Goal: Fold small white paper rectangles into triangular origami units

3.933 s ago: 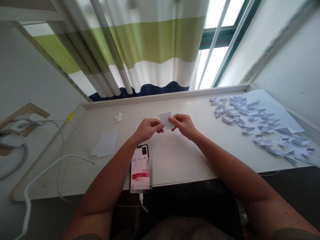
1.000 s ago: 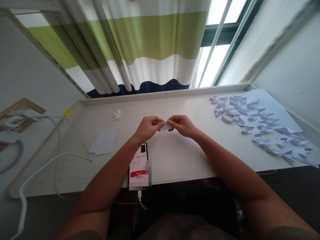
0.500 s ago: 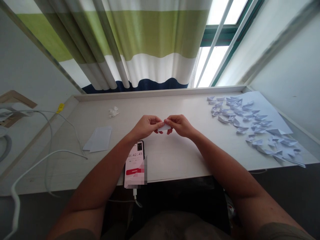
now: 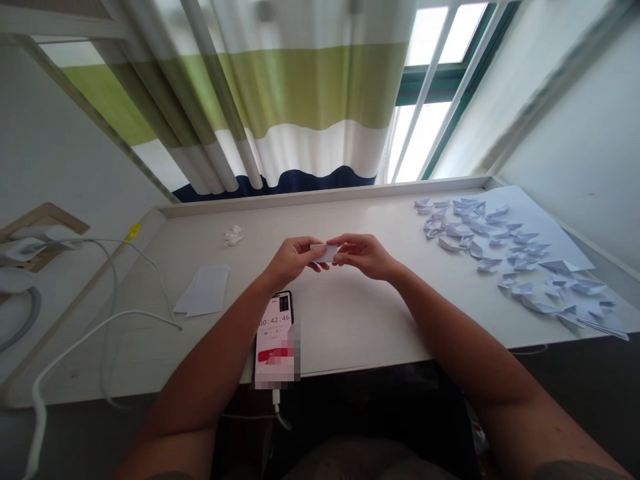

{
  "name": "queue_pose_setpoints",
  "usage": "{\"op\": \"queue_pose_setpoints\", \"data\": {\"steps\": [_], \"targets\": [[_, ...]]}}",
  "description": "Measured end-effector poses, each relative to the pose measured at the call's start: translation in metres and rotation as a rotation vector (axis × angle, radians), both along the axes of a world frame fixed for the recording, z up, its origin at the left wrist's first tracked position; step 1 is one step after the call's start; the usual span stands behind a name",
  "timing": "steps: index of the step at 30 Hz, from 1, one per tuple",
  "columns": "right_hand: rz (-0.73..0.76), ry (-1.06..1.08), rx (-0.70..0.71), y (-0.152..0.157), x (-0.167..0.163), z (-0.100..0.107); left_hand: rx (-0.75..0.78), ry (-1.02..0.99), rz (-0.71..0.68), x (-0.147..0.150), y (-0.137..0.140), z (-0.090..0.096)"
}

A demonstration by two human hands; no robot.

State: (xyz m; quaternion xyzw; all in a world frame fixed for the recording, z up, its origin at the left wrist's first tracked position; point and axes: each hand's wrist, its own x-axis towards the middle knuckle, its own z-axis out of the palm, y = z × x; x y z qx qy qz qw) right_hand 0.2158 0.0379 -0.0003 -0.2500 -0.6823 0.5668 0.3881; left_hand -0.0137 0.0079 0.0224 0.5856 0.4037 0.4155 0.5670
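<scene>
A small folded piece of white paper [image 4: 324,253] is held above the middle of the desk. My left hand [image 4: 295,260] pinches its left side, thumb on the near face and fingers behind. At the paper's right edge is my right hand [image 4: 364,256], its index finger along the top corner and its thumb lower down, closed lightly on it. The folds themselves are too small to make out. Many folded paper boats [image 4: 470,230] cover the right side of the desk. Flat white paper sheets [image 4: 207,290] lie to the left.
A phone [image 4: 274,340] showing a running timer lies at the desk's front edge by my left forearm, a cable plugged into it. Crumpled paper [image 4: 233,235] sits at the back left. White cables [image 4: 107,317] cross the left side. A large white sheet [image 4: 530,213] lies under some boats.
My right fingers have loosened and spread along the paper's right edge, so more of its face shows. The view has tilted up slightly.
</scene>
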Motion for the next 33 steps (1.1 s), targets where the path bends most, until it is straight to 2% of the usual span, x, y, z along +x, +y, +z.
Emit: {"op": "queue_pose_setpoints", "data": {"steps": [7,12,19,24,29,33], "targets": [[-0.061,0.077,-0.022,-0.0044,-0.0095,-0.0064,0.035,-0.035,0.015,0.0074,-0.0036,-0.0015],[-0.166,0.059,0.063,-0.0019,-0.0078,-0.0048,0.052,-0.092,0.112,0.0091,-0.002,-0.0032],[-0.13,0.09,0.107,0.0008,-0.0051,-0.0019,-0.043,-0.153,0.094,0.0067,-0.0034,0.0008],[-0.117,0.074,0.129,-0.0025,-0.0049,-0.0021,-0.016,-0.149,0.09,0.0093,-0.0049,0.0009],[-0.09,0.038,0.133,-0.0047,-0.0048,-0.0003,-0.059,-0.165,0.067,0.0096,-0.005,0.0012],[-0.118,0.005,0.139,-0.0075,-0.0055,0.0031,0.004,-0.131,0.076,0.0099,-0.0045,-0.0009]]}}
